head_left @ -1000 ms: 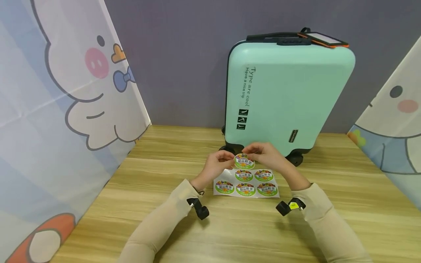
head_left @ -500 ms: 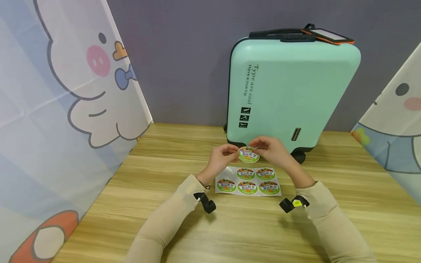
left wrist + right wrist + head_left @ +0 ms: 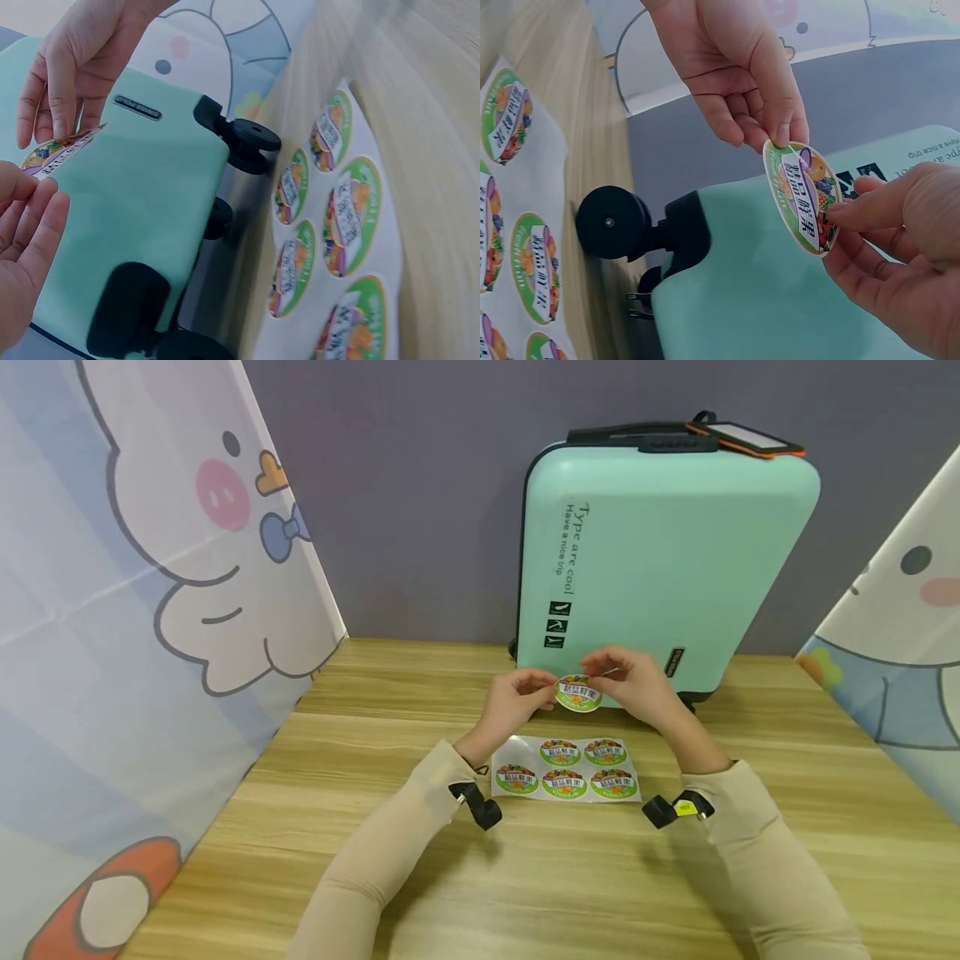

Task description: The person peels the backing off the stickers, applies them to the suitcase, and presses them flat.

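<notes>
An oval fruit sticker [image 3: 578, 694], green and white with printed fruit, is held up in front of the suitcase's lower part. My left hand [image 3: 513, 703] pinches its left edge between thumb and fingers. On its right edge my right hand [image 3: 633, 686] has a thumb-and-finger pinch, seen closely in the right wrist view, where the sticker [image 3: 802, 196] faces the camera. Behind it stands the mint-green suitcase [image 3: 675, 560], upright on its wheels. Below the hands, a sticker sheet [image 3: 517, 752] with several matching ovals lies flat; its upper left spot is bare.
The wood-grain table [image 3: 570, 885] carries everything. A black-and-orange luggage tag [image 3: 750, 439] lies on the suitcase top by the handle. Cartoon-printed cloths [image 3: 217, 610] hang at both sides, and a grey wall [image 3: 405, 510] stands at the back.
Both hands have lifted the sticker up and slightly right, away from the sheet and toward the suitcase. The sheet has stayed on the table. The head view has shifted a little.
</notes>
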A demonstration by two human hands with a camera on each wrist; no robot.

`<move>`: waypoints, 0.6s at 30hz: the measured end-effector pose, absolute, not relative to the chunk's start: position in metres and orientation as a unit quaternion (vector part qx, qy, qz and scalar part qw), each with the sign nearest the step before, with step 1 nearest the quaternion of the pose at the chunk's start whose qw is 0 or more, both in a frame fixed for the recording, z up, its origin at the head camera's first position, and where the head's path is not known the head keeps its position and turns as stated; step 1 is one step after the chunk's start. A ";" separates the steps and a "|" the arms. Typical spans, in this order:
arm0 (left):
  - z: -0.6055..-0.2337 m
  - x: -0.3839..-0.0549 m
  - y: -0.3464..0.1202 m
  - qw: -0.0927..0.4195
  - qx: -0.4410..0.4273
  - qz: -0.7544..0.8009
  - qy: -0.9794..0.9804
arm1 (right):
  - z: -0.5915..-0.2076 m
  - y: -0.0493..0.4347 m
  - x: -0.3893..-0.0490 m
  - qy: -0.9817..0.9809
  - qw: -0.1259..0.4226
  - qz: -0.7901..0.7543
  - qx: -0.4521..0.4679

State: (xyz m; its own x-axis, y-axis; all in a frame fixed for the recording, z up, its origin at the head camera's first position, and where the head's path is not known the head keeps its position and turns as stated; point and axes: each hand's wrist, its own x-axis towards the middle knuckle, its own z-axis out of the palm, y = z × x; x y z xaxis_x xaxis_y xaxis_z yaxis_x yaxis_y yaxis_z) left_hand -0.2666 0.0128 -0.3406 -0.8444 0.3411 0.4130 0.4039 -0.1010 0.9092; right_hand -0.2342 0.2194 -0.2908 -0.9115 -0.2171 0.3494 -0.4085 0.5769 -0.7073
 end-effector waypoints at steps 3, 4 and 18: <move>-0.334 -0.266 0.015 0.025 -0.283 -0.683 -0.673 | -0.287 0.221 -0.233 -0.881 0.124 0.421 0.176; -0.332 -0.267 0.016 0.027 -0.284 -0.681 -0.674 | -0.285 0.221 -0.232 -0.882 0.128 0.418 0.174; -0.303 -0.267 0.022 0.044 -0.297 -0.700 -0.648 | -0.268 0.226 -0.230 -0.867 0.201 0.428 0.160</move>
State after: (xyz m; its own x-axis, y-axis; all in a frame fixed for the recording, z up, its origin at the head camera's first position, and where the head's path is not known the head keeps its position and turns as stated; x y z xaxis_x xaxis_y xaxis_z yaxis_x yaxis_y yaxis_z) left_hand -0.2670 0.0223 -0.3029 -0.8201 0.3225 0.4727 0.4464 -0.1562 0.8811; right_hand -0.2297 0.2261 -0.2680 -0.8674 -0.1059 0.4862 -0.4503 0.5829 -0.6764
